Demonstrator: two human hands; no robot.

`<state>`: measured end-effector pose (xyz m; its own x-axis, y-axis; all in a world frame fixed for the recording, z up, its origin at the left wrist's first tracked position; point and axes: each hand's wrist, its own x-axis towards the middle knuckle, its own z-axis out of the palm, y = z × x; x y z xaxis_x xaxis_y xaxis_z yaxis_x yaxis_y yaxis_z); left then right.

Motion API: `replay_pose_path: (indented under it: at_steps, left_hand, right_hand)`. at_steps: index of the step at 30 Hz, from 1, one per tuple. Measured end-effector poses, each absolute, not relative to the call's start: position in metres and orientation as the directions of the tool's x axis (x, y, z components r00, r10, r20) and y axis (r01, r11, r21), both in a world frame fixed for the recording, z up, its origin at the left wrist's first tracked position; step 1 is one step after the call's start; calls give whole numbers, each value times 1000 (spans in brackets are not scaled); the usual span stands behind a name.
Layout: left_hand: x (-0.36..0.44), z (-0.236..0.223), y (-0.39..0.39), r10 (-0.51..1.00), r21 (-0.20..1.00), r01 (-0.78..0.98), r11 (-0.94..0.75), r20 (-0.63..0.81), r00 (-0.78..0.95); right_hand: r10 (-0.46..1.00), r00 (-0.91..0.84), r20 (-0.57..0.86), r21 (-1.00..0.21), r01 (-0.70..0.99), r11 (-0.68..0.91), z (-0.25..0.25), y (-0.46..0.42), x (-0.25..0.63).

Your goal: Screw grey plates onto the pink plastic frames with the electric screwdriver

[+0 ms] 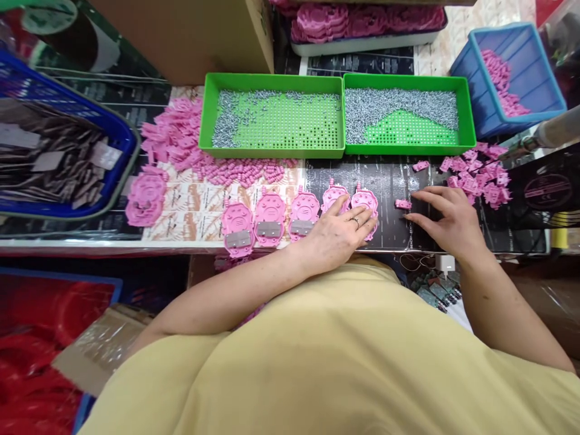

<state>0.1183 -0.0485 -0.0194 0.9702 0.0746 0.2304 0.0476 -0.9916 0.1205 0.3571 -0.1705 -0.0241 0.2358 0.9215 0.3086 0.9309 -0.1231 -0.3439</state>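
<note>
Several pink plastic housings stand in a row along the table edge. My left hand (338, 235) lies with spread fingers over the rightmost pink housing (364, 198) and the one beside it, partly hiding both. Grey rectangular plates show on the lower part of the housings to the left, such as the leftmost pink housing (237, 226). My right hand (446, 219) has thumb and fingers apart just right of a small pink plastic piece (402, 204) lying on the dark surface. Another small pink piece (420, 165) lies farther back.
Two green trays (272, 152) hold many small metal screws. A pile of pink parts (480, 172) lies at right, another pile (174, 136) at left. A blue bin (483, 115) stands at back right, a blue basket (124, 145) at left, and a cardboard box (194, 42) behind.
</note>
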Motion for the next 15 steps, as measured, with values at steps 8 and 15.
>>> replay_pose_path:
  at_steps: [8,15]
  left_hand:
    - [118,-22,-50,86,127,55,-990,254,963]
    - [117,-25,-49,90,136,57,-989,250,964]
  right_hand:
    - [913,173,369,-304,951,-58,-9,-144,325]
    - [971,50,236,-319,947,29,-15,-107,303]
